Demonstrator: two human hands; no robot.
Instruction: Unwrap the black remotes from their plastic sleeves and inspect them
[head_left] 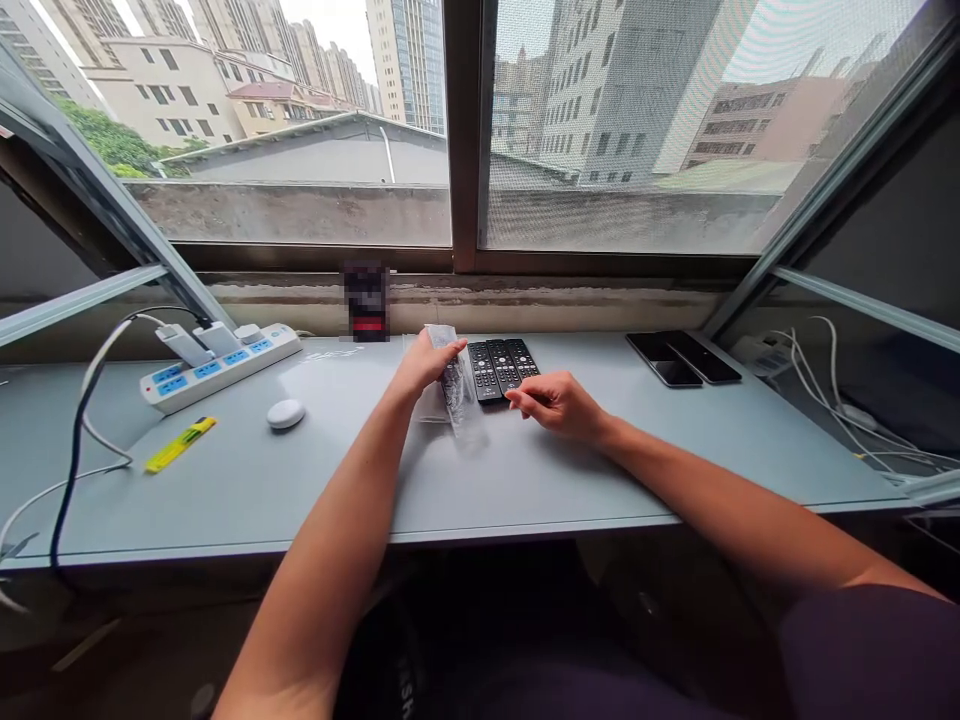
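Plastic bag [457, 400] — clear, crinkled

Window-side table with power strip and phones

A white power strip [221, 367] with blue switches lies at the left of the grey table [750, 455], two white plugs [187, 345] in its sockets and a black cable [77, 440] trailing over the table edge. Near it lie a yellow marker [180, 444] and a small white oval object [286, 413]. Two black smartphones [682, 358] lie side by side at the right, near a tangle of white cables [825, 400]. A dark box [366, 300], blurred, stands on the ledge below the open window [465, 130], with high-rise buildings [592, 90] outside.
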